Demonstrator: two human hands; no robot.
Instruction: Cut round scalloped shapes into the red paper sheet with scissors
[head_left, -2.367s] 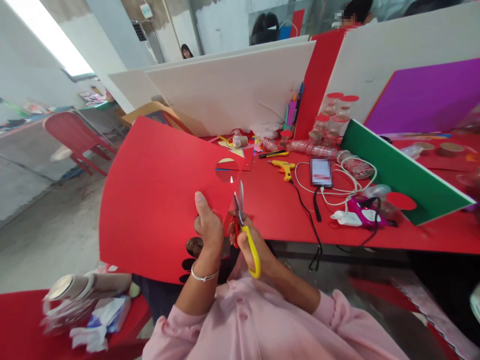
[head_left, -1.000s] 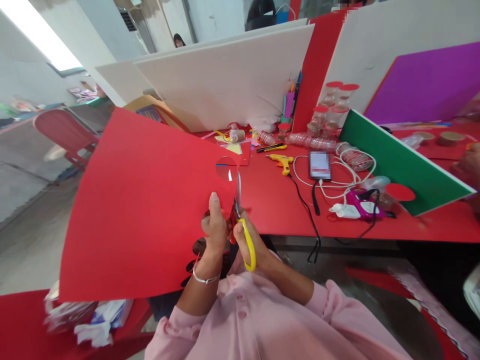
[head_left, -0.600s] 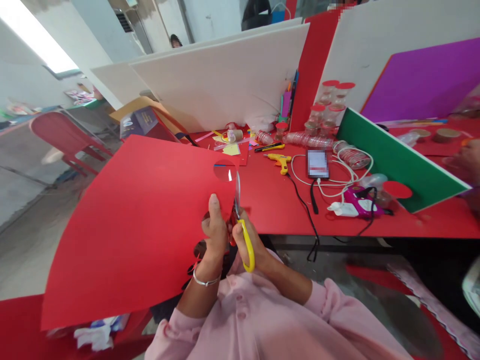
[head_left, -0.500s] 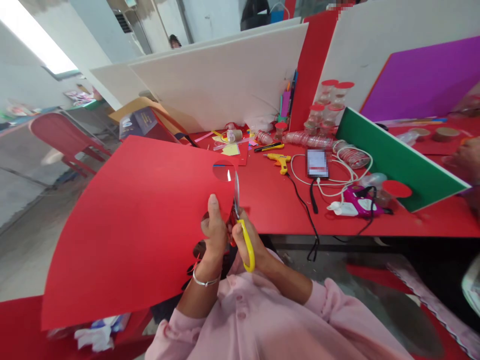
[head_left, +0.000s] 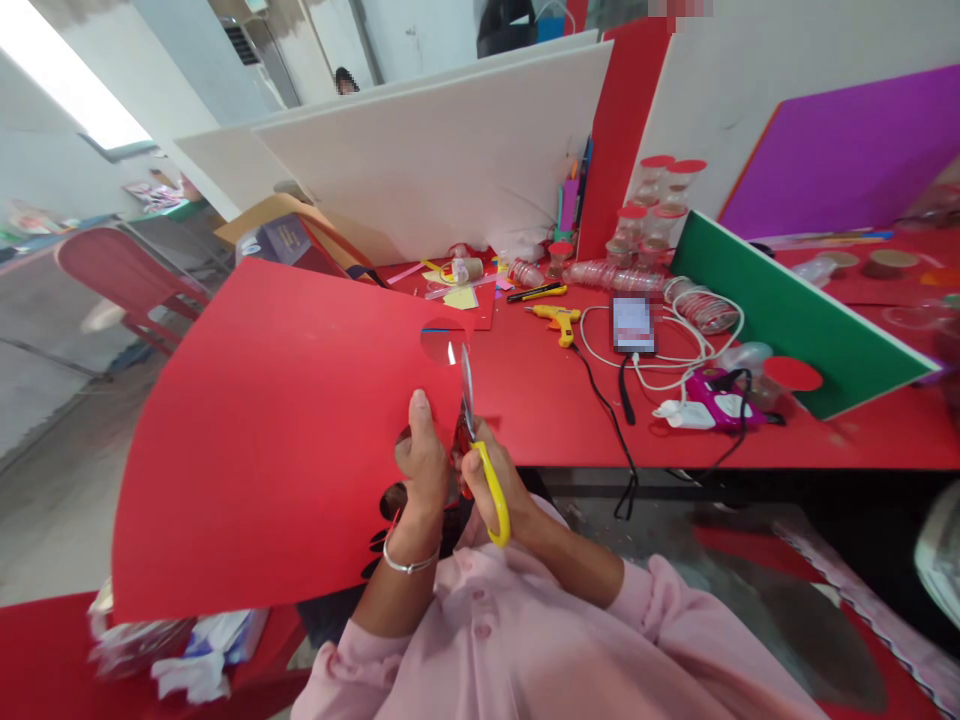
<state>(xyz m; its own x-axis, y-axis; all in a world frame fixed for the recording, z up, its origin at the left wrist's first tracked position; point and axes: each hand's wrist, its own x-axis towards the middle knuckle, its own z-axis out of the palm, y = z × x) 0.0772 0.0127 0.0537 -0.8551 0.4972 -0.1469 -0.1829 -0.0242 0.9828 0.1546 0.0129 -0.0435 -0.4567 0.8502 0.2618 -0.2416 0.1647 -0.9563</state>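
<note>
A large sheet of red paper (head_left: 262, 420), with several round holes along its right edge, is gripped near that edge by my left hand (head_left: 424, 460), thumb on top. My right hand (head_left: 495, 480) holds yellow-handled scissors (head_left: 493, 495) close beside it. The scissor blades point away from me and lie along the sheet's right edge, next to the farthest round hole. Part of my right fingers and the lower handle are hidden.
On the red table (head_left: 540, 400) lie a yellow glue gun (head_left: 556, 322), a cutter knife (head_left: 537, 292), a phone (head_left: 633, 325) with white cable, and a purple-and-white power strip (head_left: 724, 400). A green board (head_left: 787, 320) stands at the right. Stacked lidded jars (head_left: 651, 210) stand behind.
The far left part of the red sheet has swung up and inward, uncovering more of the plastic bags below. Both hands keep their grips; the scissor blades have shifted slightly left.
</note>
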